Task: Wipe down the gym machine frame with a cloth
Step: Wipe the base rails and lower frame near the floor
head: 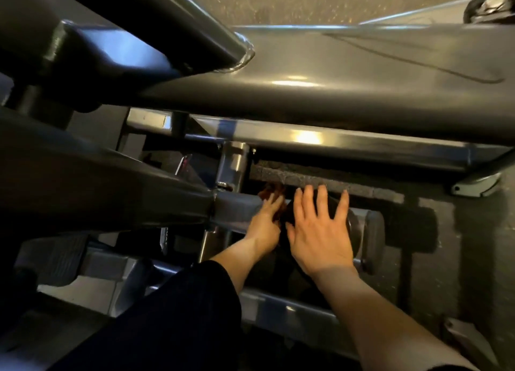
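The grey steel gym machine frame (334,92) fills the view with thick tubes crossing above and to the left. Low in the middle, my left hand (264,223) reaches in beside a short grey bar (237,207) and presses a reddish-brown cloth (271,191) against it with fingers stretched out. The cloth shows past the fingertips and under the palm's right side; most of it is hidden. My right hand (317,228) lies flat with fingers spread on a dark round roller pad (370,239) just to the right.
A lower grey crossbar (362,145) runs above both hands. A strip of dark speckled rubber floor (320,180) lies behind the hands. A ribbed foot pedal (53,256) sits at the lower left. A black sleeve (181,315) covers my left forearm.
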Demonstrator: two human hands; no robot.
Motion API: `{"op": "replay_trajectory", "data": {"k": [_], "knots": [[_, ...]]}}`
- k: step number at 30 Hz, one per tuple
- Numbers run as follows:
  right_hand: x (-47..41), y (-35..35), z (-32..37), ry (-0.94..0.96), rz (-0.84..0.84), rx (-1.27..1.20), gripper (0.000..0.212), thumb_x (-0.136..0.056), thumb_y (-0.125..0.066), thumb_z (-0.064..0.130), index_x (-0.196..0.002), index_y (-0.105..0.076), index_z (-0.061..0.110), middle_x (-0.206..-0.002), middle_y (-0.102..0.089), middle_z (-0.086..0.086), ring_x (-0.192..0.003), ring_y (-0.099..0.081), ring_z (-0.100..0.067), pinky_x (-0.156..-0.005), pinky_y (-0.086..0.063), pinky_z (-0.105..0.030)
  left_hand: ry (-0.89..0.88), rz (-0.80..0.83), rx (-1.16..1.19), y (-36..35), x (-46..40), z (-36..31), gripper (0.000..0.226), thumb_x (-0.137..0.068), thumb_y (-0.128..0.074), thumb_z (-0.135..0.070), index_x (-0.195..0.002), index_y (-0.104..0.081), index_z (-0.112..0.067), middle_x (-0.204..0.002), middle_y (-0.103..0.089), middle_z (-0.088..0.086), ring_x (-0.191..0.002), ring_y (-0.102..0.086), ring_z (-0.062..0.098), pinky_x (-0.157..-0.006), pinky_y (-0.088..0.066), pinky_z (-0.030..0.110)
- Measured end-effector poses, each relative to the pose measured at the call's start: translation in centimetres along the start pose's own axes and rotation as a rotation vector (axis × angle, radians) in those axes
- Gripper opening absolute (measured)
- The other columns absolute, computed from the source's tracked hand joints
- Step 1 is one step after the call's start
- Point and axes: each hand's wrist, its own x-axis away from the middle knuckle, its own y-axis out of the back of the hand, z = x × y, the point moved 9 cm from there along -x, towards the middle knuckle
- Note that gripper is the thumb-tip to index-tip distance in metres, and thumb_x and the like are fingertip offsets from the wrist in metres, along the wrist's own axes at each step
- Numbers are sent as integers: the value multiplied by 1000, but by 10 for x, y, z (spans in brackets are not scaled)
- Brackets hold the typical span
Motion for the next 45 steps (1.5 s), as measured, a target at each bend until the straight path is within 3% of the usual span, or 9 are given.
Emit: {"op": "replay_trajectory", "data": {"k": [3,7,13,16,24,29,36,40,45], "knots": [[-3,-8,3,0,49,20,69,-100,-24,47,-155,-9,8,-161,-12,-17,-147,-8,-39,-108,5,-69,-130,118,-187,-25,-8,15,73,-92,-45,9,-153,-9,-10,-162,2,9,-150,5,25,-120,-1,29],[-1,-10,3,-27,16,34,63,-94,-31,40,-143,-45,2,-144,-45,-24,-134,-39,-43,-108,-17,-70,-108,40,-241,-18,-29,47,82,-91,-50,6,-154,-1,-15,-161,13,5,-148,16,25,-121,3,35],[-2,-9,2,-65,-19,48,65,-91,-29,43,-140,-47,4,-141,-47,-23,-131,-41,-42,-106,-18,-69,83,-27,-173,14,-53,113,86,-88,-43,15,-153,2,-19,-161,15,4,-147,17,25,-121,-2,44],[-3,-10,1,-77,1,68,68,-89,-27,44,-140,-47,4,-141,-47,-23,-131,-40,-42,-106,-18,-69,113,-69,-158,9,-54,108,84,-90,-44,13,-154,1,-17,-161,14,7,-147,16,25,-121,-2,45],[-1,-3,3,-79,9,91,66,-92,-30,44,-141,-47,2,-141,-46,-26,-132,-41,-43,-106,-20,-70,-251,62,-211,-29,-15,55,79,-95,-42,3,-152,6,-19,-156,21,-5,-143,22,12,-121,8,35],[-2,-6,4,-78,14,92,67,-90,-31,45,-141,-47,3,-141,-46,-26,-131,-40,-44,-106,-19,-70,105,7,-90,-12,-28,113,86,-94,-40,8,-151,14,-29,-158,25,2,-148,14,23,-120,-2,42],[-2,-7,3,-84,-8,97,67,-90,-34,45,-142,-45,4,-142,-45,-25,-132,-39,-44,-107,-17,-70,301,-21,-58,31,-63,172,78,-96,-36,7,-154,7,-23,-161,17,11,-148,-9,34,-120,-15,46],[-1,-7,2,-82,-18,114,66,-92,-33,45,-142,-44,4,-142,-44,-25,-132,-39,-44,-106,-18,-70,332,-20,-6,34,-65,180,75,-98,-36,3,-154,5,-25,-161,15,9,-147,-14,35,-120,-15,45],[1,-6,3,-73,-41,121,65,-92,-36,43,-141,-46,3,-141,-45,-26,-132,-39,-44,-106,-19,-70,189,-34,-85,9,-47,140,79,-95,-39,5,-154,3,-26,-162,16,3,-149,-2,29,-121,-12,48]]}}
